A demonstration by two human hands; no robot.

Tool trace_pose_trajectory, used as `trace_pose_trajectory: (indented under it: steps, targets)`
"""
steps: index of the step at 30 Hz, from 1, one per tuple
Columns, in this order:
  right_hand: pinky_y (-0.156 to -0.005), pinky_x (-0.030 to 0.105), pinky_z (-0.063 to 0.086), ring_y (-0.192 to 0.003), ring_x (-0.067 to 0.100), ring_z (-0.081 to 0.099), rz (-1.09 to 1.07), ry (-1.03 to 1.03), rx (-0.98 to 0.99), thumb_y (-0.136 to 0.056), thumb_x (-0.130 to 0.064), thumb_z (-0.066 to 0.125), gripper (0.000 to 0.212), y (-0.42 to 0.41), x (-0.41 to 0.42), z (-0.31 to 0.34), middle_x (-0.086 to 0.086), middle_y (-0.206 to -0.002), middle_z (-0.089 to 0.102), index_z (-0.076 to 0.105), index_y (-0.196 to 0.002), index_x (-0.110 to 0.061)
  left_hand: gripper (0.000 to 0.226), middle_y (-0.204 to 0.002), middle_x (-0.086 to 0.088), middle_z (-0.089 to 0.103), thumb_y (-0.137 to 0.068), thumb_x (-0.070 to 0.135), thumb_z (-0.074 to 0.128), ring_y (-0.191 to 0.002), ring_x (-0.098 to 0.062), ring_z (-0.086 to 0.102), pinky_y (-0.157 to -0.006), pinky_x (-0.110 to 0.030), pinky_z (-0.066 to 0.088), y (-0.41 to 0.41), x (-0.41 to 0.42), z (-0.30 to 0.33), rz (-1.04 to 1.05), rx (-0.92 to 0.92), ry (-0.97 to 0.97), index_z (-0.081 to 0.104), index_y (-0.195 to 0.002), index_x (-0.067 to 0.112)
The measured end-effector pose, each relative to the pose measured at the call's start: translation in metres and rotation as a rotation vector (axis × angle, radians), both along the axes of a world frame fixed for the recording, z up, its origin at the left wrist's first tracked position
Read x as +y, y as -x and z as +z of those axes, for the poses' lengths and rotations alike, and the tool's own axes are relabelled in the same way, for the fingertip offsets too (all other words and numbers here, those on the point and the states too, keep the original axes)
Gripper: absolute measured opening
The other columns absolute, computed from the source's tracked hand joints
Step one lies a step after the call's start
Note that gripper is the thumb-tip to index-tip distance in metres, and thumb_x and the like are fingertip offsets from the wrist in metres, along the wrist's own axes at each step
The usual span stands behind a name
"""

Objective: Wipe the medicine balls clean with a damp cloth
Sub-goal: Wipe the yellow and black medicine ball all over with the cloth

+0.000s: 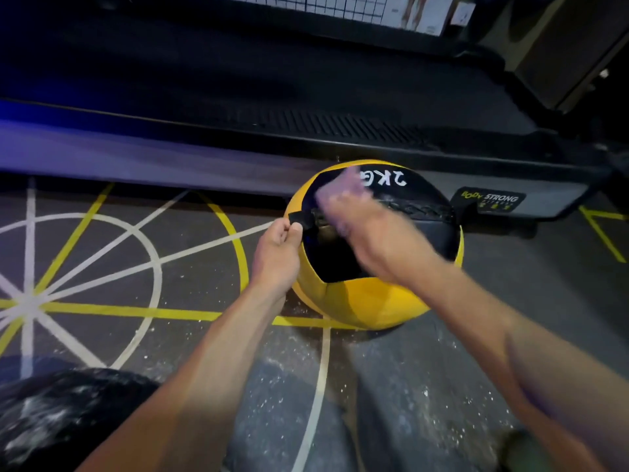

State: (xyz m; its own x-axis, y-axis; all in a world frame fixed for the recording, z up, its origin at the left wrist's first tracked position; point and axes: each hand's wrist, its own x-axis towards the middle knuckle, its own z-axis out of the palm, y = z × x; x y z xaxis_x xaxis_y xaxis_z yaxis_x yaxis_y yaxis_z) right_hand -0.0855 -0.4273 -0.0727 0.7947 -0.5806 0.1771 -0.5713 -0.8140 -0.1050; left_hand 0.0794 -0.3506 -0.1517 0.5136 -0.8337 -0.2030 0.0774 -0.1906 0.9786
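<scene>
A yellow and black medicine ball (367,301) marked 2KG sits on the gym floor against a treadmill base. My left hand (277,250) pinches a black strap tab (299,218) at the ball's left side. My right hand (371,229) lies across the black top panel, blurred by motion, and holds a pale cloth (335,189) against the ball. Part of the ball's top is hidden under that hand.
A black treadmill (306,131) with a Body Strong label (490,201) runs behind the ball. White and yellow lines (149,267) mark the speckled floor. A dark ball (61,420) lies at the bottom left. My knees are below the ball.
</scene>
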Motion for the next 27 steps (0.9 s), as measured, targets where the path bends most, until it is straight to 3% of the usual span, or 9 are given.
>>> trace_pose_trajectory:
  steps: [3,5,6,9,12,14,18,23,27]
  targets:
    - [-0.122,0.04,0.031,-0.142,0.021,0.047,0.194,0.057,0.085,-0.098,-0.012,0.037,0.053,0.047,0.026,-0.031,0.003,-0.152,0.053,0.052,-0.148,-0.015,0.023,-0.074,0.004,0.058,-0.097,0.044,0.05,-0.073,-0.018,0.051,-0.076,-0.041,0.043,0.001,0.002,0.002,-0.007,-0.053,0.012,0.058,-0.076,0.039]
    - [-0.124,0.038,0.026,-0.146,0.018,0.04,0.051,0.077,0.031,-0.099,-0.009,0.036,0.056,0.088,0.025,-0.042,0.0,-0.157,0.047,0.045,-0.153,-0.02,0.021,-0.11,0.002,0.072,-0.106,0.031,0.049,-0.103,-0.015,0.064,-0.095,-0.039,0.047,0.002,0.004,-0.001,-0.108,-0.055,0.031,0.067,-0.109,0.04]
    - [-0.123,0.037,0.027,-0.148,0.015,0.033,-0.054,0.059,-0.015,-0.099,-0.004,0.041,0.059,0.105,0.026,-0.043,-0.001,-0.158,0.044,0.042,-0.155,-0.022,0.028,-0.132,0.002,0.067,-0.108,0.029,0.048,-0.122,-0.013,0.06,-0.109,-0.036,0.045,0.001,0.006,-0.002,-0.159,-0.044,0.02,0.063,-0.131,0.033]
    - [-0.121,0.035,0.032,-0.152,0.007,0.02,-0.308,-0.09,-0.199,-0.098,0.002,0.052,0.067,0.117,0.031,-0.044,-0.013,-0.162,0.028,0.038,-0.157,-0.027,0.055,-0.156,0.002,0.049,-0.107,0.053,0.043,-0.142,-0.01,0.044,-0.124,-0.04,0.03,-0.004,0.01,0.006,-0.222,0.036,-0.028,0.047,-0.154,0.024]
    - [-0.124,0.027,0.022,-0.152,0.009,0.024,-0.319,-0.182,-0.406,-0.102,-0.001,0.049,0.06,0.07,0.043,-0.04,-0.01,-0.163,0.028,0.041,-0.156,-0.024,0.079,-0.16,0.005,0.043,-0.101,0.072,0.011,-0.146,-0.008,0.037,-0.123,-0.037,0.022,-0.01,0.012,0.03,-0.358,0.189,-0.054,0.04,-0.158,0.026]
    - [-0.123,0.033,0.023,-0.152,0.019,0.03,-0.162,-0.102,-0.267,-0.097,0.001,0.045,0.06,0.033,0.052,-0.049,0.001,-0.162,0.038,0.043,-0.154,-0.016,0.086,-0.158,0.008,0.046,-0.098,0.074,0.0,-0.142,-0.006,0.039,-0.113,-0.033,0.025,-0.014,0.011,0.044,-0.414,0.226,-0.053,0.042,-0.157,0.028]
    - [-0.126,0.043,0.011,-0.142,0.033,0.043,0.09,0.239,0.158,-0.096,-0.019,0.04,0.058,0.008,0.065,-0.091,0.013,-0.148,0.054,0.043,-0.152,-0.008,0.091,-0.16,0.006,0.044,-0.096,0.073,-0.007,-0.145,-0.007,0.035,-0.106,-0.027,0.019,-0.02,0.007,0.047,-0.444,0.119,-0.098,0.043,-0.156,0.027]
    - [-0.116,0.045,-0.021,-0.157,0.031,0.01,0.394,0.26,0.793,-0.106,-0.029,0.023,0.062,0.032,0.084,-0.135,0.016,-0.168,0.018,0.008,-0.16,-0.002,0.093,-0.161,0.008,0.04,-0.094,0.079,-0.003,-0.151,-0.009,0.033,-0.128,-0.037,0.01,-0.037,0.001,0.028,-0.488,0.065,-0.088,0.042,-0.157,0.027]
    - [-0.126,0.045,-0.009,-0.156,0.03,0.018,0.32,0.338,0.62,-0.103,-0.028,0.031,0.061,0.028,0.074,-0.112,0.016,-0.165,0.024,0.024,-0.158,-0.002,0.107,-0.149,0.006,0.058,-0.08,0.094,0.012,-0.137,-0.009,0.052,-0.123,-0.036,0.023,-0.028,-0.008,0.038,-0.441,-0.082,-0.162,0.055,-0.148,0.025]
